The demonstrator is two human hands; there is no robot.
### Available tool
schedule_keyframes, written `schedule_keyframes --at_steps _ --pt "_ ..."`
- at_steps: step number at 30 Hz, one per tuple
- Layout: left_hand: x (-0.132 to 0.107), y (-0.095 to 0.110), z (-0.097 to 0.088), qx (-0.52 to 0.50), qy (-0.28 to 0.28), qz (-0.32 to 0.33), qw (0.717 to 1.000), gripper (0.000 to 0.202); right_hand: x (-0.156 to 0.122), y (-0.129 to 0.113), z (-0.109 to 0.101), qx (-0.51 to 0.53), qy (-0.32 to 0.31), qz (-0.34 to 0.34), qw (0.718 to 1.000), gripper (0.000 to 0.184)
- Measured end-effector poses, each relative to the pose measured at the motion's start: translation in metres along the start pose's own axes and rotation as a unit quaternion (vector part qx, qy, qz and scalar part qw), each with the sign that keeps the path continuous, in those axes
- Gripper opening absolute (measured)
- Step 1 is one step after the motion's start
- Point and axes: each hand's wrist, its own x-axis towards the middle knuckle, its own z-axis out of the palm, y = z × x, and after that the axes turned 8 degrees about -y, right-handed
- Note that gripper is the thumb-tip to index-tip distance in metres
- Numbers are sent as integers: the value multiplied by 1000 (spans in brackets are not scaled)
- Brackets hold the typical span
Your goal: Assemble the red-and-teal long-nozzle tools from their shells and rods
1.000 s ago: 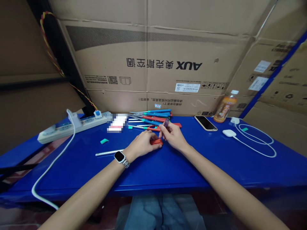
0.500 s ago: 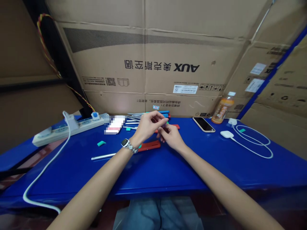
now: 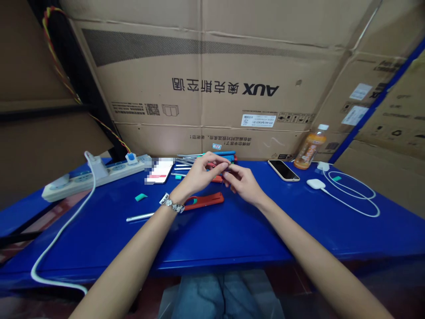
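Observation:
My left hand (image 3: 205, 172) and my right hand (image 3: 245, 182) meet above the middle of the table, fingertips pinched together. Whatever they hold is small and mostly hidden by the fingers. A watch with a metal band (image 3: 171, 204) is on my left wrist. Below the hands lies a red tool with a green part and a long metal rod (image 3: 206, 202), like a long-nosed lighter; my left wrist partly covers it. Behind the hands, several similar metal rods and blue handles (image 3: 226, 153) are heaped, with another red piece (image 3: 217, 179) partly hidden.
Small green curved pieces (image 3: 141, 197) lie on the blue table (image 3: 212, 239). At left are a power strip (image 3: 99, 176) and a blurred-out white phone-like item (image 3: 161, 172). A phone (image 3: 283, 170), an orange drink bottle (image 3: 310, 148) and a white charger with cable (image 3: 315, 184) are at right. Cardboard (image 3: 219, 53) walls the back.
My fingertips have drawn closer together, and my right hand has shifted slightly right. The green bit seen at the fingertips before is now hidden. The view has shifted slightly.

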Motion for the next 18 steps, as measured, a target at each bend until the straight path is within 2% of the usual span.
schedule_keyframes --at_steps 3,7,9,11,15,16,18 --pt "-1 1 3 -6 17 -6 1000 21 2 3 2 -1 29 6 1000 40" --pt "3 2 19 -29 113 -36 992 26 8 15 10 16 87 5 996 42" --pt "6 2 23 -54 130 -34 989 27 10 17 11 24 105 2 994 43" --pt "6 1 21 -72 109 -17 991 26 9 15 9 30 86 2 996 43" --pt "2 0 9 -60 27 9 998 23 2 5 -1 55 -25 13 998 45" --pt "1 0 7 -54 14 8 998 24 1 4 -2 58 -39 17 997 44" --pt "-1 0 7 -48 18 3 999 26 1 5 -2 59 -28 22 998 42"
